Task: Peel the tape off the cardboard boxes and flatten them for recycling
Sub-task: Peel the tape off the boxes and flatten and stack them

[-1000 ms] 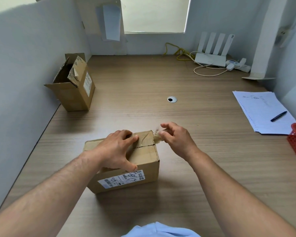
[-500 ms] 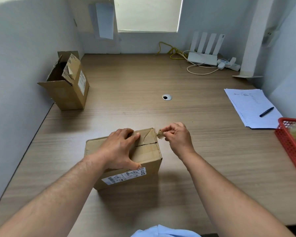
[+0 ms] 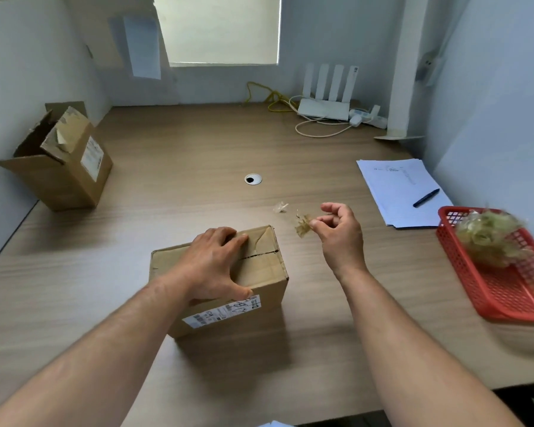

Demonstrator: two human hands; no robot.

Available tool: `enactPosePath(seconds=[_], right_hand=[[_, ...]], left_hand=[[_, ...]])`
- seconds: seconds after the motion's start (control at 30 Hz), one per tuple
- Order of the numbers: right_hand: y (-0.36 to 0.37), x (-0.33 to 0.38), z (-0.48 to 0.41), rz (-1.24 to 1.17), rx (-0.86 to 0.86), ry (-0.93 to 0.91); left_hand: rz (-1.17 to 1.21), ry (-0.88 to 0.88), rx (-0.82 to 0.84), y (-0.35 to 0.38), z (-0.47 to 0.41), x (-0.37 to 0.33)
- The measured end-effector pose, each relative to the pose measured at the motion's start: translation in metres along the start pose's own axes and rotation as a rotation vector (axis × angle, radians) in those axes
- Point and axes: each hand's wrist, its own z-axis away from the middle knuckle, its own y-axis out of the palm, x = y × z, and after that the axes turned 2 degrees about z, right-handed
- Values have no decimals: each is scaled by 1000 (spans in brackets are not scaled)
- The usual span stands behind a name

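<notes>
My left hand [image 3: 211, 268] lies spread flat on the closed cardboard box [image 3: 259, 272] in front of me on the table [image 3: 182, 143], fingers straight across the lid and thumb down over the front edge. My right hand [image 3: 339, 234] hangs just right of the box, clear of it, pinching a crumpled scrap of tape [image 3: 302, 225] at the fingertips. A second box [image 3: 65, 180] stands open at the far left, and the red basket [image 3: 463, 272] on my right holds a wad of tape [image 3: 490, 238].

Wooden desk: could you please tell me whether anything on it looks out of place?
A small crumpled scrap of clear tape lies loose on the wooden desk, while the other peeled tape is piled in the red plastic basket.
</notes>
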Motion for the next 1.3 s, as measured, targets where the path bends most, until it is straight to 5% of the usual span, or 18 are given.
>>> enactPosePath(seconds=[0.33, 0.67, 0.9, 1.3], right_hand=[[-179, -71, -85, 50, -149, 36], [-300, -124, -153, 381, -490, 111], [-317, -170, -163, 893, -230, 266], [-329, -162, -162, 819, -83, 450]], left_hand=[[10, 72, 17, 11, -102, -162], [11, 47, 47, 15, -143, -216], [3, 35, 55, 14, -153, -226], [9, 38, 49, 15, -153, -228]])
